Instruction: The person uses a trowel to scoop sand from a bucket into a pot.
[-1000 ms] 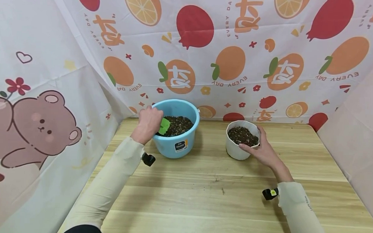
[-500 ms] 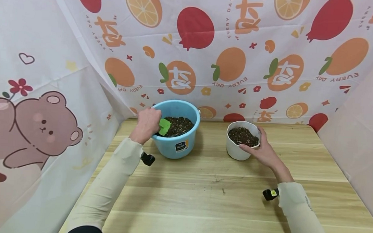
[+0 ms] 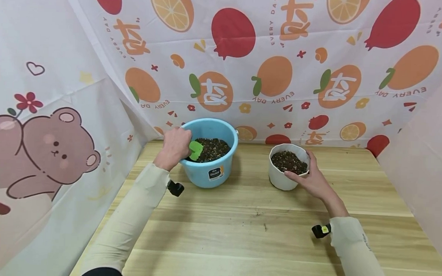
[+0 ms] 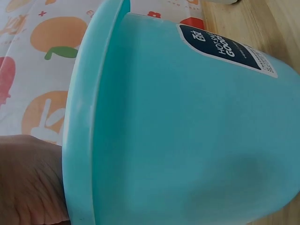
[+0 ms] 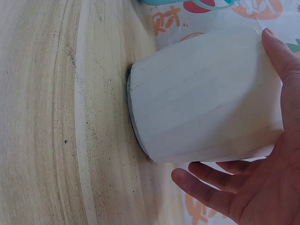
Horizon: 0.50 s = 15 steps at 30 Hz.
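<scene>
A light blue bucket with dark potting soil in it stands at the back left of the table. My left hand reaches over its near left rim and grips a green garden trowel, its handle hidden by the fingers. In the left wrist view the bucket wall covers most of the hand's work. To the right stands a white flowerpot, also with soil inside. My right hand holds its right side, thumb at the rim and fingers along the wall, as the right wrist view confirms.
The wooden table bears a few dark crumbs in front of the pot. A fruit-print cloth hangs right behind both containers. Another cloth with a bear closes off the left side.
My left hand has shifted slightly left at the bucket's rim, and a bit more of the green trowel shows. The right hand and flowerpot stay put.
</scene>
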### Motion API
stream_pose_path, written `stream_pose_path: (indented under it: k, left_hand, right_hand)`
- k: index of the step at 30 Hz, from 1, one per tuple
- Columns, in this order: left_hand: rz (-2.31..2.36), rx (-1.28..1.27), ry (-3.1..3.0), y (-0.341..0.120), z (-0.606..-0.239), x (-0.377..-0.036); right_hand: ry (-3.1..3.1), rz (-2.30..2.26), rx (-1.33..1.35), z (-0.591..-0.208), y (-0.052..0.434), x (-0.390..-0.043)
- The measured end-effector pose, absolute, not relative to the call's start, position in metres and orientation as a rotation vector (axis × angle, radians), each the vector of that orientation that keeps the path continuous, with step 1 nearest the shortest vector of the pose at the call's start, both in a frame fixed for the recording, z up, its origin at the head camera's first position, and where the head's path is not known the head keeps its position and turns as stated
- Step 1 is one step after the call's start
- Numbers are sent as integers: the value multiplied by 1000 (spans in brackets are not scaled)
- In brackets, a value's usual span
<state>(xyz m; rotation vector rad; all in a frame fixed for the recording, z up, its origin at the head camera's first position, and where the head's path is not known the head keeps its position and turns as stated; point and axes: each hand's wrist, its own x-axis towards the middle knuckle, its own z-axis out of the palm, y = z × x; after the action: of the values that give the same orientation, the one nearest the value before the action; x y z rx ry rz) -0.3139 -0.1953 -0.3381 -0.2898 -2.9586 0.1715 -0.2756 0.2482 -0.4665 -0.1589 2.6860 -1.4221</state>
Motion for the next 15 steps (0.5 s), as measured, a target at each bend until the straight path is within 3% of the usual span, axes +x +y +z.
stream_pose_path:
  k: [15]
  left_hand:
    - [124, -261, -3034, -191, -336, -311]
  right_hand:
    - [2689, -1404, -170, -463, 247, -276]
